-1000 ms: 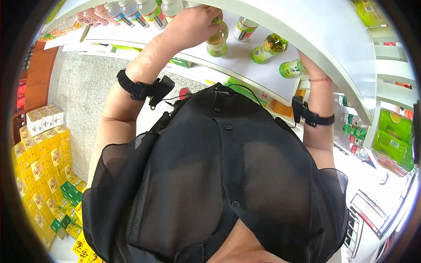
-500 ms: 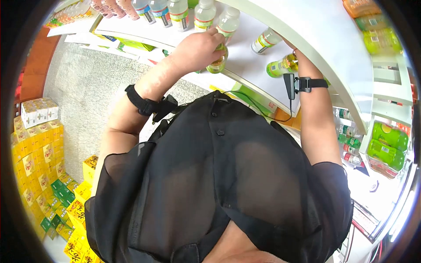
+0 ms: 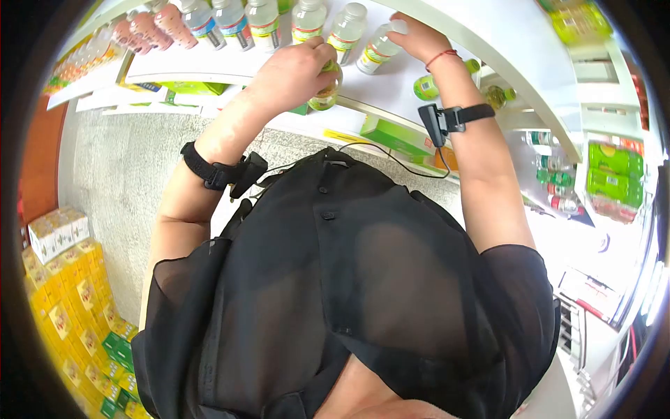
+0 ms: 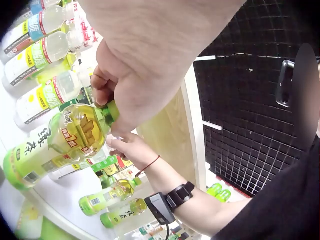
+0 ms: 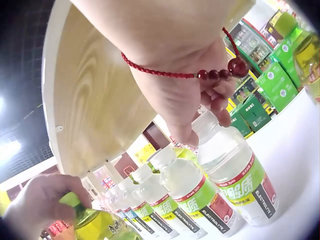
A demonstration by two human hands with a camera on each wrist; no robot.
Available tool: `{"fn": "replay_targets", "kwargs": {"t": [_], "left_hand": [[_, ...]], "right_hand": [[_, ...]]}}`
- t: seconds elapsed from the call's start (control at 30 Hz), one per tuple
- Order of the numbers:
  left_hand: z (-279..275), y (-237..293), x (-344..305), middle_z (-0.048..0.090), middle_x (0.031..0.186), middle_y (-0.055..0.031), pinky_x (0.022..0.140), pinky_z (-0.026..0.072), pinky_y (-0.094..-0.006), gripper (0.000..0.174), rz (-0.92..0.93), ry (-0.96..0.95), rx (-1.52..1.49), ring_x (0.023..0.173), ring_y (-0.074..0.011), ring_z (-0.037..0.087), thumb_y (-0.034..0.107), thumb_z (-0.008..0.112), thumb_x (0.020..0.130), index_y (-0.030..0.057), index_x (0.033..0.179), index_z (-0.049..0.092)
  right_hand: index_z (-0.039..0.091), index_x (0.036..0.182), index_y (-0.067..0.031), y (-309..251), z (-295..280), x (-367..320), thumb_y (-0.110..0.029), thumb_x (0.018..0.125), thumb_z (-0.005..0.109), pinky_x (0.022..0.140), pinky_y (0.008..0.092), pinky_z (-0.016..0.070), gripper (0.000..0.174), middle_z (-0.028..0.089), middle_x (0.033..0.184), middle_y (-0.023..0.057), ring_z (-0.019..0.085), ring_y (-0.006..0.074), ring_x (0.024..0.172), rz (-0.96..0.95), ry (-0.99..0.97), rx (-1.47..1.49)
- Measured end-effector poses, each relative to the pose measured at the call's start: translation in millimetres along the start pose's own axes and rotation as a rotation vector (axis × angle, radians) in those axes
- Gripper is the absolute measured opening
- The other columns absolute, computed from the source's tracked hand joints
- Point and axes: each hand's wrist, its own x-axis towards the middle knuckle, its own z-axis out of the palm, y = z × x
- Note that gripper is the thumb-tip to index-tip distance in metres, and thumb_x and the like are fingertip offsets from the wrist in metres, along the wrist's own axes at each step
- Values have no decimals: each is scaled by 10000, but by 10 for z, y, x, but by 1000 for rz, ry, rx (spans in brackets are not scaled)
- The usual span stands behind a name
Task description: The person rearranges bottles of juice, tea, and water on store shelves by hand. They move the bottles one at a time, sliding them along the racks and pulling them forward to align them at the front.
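My left hand (image 3: 296, 73) holds a green tea bottle (image 4: 55, 140) by its green cap at the shelf's front edge. The bottle's yellow-green drink and green label show in the left wrist view. To the right, my right hand (image 3: 422, 38) pinches the white cap of a clear electrolyte drink bottle (image 5: 235, 172). That bottle stands on the white shelf (image 3: 377, 91) at the near end of a row of similar clear bottles (image 5: 185, 195). Two more green tea bottles (image 4: 107, 196) stand on the shelf by my right forearm.
Pink bottles (image 3: 146, 31) stand further left on the shelf. A white shelf board (image 3: 516, 63) curves over my right arm. Yellow cartons (image 3: 70, 300) are stacked on the floor at left, and bottles (image 3: 555, 174) fill a side shelf at right.
My right hand has come out from behind the upper board and moved left with the clear bottle, narrowing its gap to the row. My left hand keeps its hold on the green tea bottle.
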Motion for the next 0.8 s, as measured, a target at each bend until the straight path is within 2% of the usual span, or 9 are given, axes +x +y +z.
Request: {"fn": "replay_targets", "kwargs": {"t": [0.1, 0.27, 0.37, 0.43, 0.5, 0.57, 0.63, 0.7, 0.8], "left_hand": [[1, 51, 58, 620, 981, -133, 749, 510, -425, 256, -2, -1, 3, 862, -346, 630, 241, 637, 858, 56, 1032, 607], [35, 151, 144, 618, 945, -140, 704, 516, -430, 252, 71, -4, -15, 812, -352, 636, 225, 646, 854, 28, 1002, 593], [58, 233, 214, 616, 941, -134, 699, 510, -434, 254, 117, 9, -44, 806, -353, 632, 233, 642, 860, 30, 1003, 588], [93, 288, 280, 615, 942, -129, 699, 506, -438, 255, 127, 3, -43, 808, -354, 630, 239, 641, 862, 35, 1006, 589], [94, 378, 345, 618, 954, -129, 705, 506, -440, 249, 102, -38, -38, 819, -353, 629, 238, 635, 866, 43, 1015, 594], [131, 468, 426, 618, 959, -131, 708, 506, -440, 245, 107, -26, -14, 823, -354, 630, 239, 630, 867, 43, 1011, 598], [188, 585, 534, 618, 963, -132, 710, 507, -440, 242, 111, -14, 6, 827, -354, 630, 241, 625, 869, 44, 1007, 602], [250, 717, 648, 620, 961, -138, 721, 511, -440, 239, 94, -12, 14, 827, -357, 630, 242, 616, 871, 41, 1000, 610], [381, 842, 847, 630, 1000, -156, 751, 492, -432, 250, 80, -8, 35, 879, -367, 623, 248, 619, 865, 66, 1036, 603]], "right_hand": [[656, 1104, -131, -262, -199, -23, -361, 803, 658, 861, 390, 495, 378, 670, 1054, 146, 640, 315, 968, 29, -24, -12], [484, 1344, -29, -355, -249, -86, -440, 885, 547, 1098, 418, 298, 619, 433, 1423, 214, 403, 364, 1302, 227, -171, -1], [378, 1433, -61, -360, -355, -46, -481, 895, 513, 1145, 435, 214, 695, 289, 1528, 165, 275, 362, 1385, 281, -335, 63], [448, 1380, -49, -334, -452, -195, -452, 903, 516, 1114, 424, 273, 628, 379, 1471, 189, 359, 351, 1337, 246, -257, 17], [523, 1304, -42, -192, -549, -340, -410, 906, 531, 1061, 418, 346, 541, 487, 1373, 205, 454, 337, 1258, 54, 121, 90], [584, 1222, -43, 246, -458, -541, -361, 901, 556, 999, 407, 406, 452, 565, 1267, 215, 528, 335, 1168, 27, 358, 111], [593, 1216, -51, 548, -762, -971, -353, 883, 587, 986, 408, 420, 450, 590, 1230, 212, 546, 354, 1138, 195, 269, 114], [672, 1094, -123, 1344, -634, -1336, -377, 848, 624, 836, 402, 501, 357, 683, 999, 151, 647, 308, 958, 168, 308, -148], [682, 1072, -99, 1535, -870, -1702, -414, 868, 607, 798, 393, 509, 383, 691, 964, 151, 658, 308, 914, 350, 275, -170]]}}
